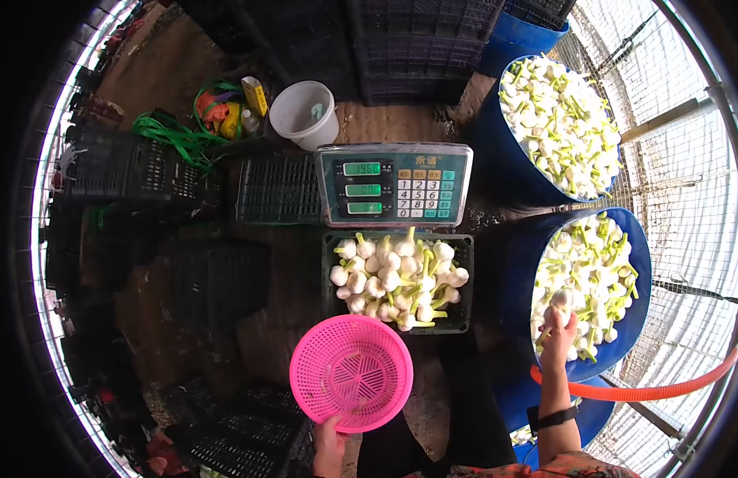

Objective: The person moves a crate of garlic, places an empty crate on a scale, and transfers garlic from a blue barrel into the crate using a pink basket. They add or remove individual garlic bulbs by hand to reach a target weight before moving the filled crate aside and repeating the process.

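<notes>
My left hand (329, 446) grips the near rim of a pink plastic basket (305, 374), which has nothing in it. With my right hand (558, 338) I hold a garlic bulb (561, 299) over the heap in a blue barrel (638, 255). Loose garlic with green stems fills most of that barrel. In front of me a dark crate (330, 312) full of garlic bulbs (389, 279) sits against a digital scale (393, 185) with lit green displays. The top display seems to read 1960.
Another blue barrel (496, 135) heaped with garlic stands farther back. An orange hose (647, 393) runs at the right. A white bucket (304, 115) stands behind the scale. Black crates (424, 48) are stacked at the back, with more crates (130, 171) and green straps (174, 137) at the left.
</notes>
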Tool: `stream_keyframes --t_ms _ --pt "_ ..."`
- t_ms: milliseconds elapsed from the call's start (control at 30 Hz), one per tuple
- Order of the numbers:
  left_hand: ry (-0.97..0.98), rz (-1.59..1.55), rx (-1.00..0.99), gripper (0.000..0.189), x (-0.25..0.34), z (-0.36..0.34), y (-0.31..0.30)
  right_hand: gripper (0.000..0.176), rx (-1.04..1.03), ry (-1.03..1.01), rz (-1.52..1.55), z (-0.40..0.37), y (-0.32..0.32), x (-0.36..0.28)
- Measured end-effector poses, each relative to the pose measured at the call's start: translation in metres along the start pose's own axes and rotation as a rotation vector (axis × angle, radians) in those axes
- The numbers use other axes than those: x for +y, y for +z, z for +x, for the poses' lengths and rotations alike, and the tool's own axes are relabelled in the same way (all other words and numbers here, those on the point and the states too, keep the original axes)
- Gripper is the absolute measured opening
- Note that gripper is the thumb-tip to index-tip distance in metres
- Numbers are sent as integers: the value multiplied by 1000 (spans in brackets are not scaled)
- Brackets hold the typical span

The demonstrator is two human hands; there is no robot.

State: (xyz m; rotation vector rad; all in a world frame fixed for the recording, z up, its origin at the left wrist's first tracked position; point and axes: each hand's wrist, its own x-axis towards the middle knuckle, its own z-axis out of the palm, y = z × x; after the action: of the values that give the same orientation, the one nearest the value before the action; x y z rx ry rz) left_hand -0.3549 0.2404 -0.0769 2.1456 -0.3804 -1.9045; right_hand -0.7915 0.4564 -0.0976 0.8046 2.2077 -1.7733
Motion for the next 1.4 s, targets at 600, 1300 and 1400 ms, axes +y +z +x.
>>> stream_keyframes --t_ms 600,1300,1400 --pt "-20 -38 -16 40 11 -3 -9 44 -49 -3 38 -10 28 -17" --pt "93 306 -591 51 23 -43 102 56 -617 297 194 -66 -4 16" --pt "66 325 -413 46 4 -13 79 52 -380 282 503 -28 -33 19"
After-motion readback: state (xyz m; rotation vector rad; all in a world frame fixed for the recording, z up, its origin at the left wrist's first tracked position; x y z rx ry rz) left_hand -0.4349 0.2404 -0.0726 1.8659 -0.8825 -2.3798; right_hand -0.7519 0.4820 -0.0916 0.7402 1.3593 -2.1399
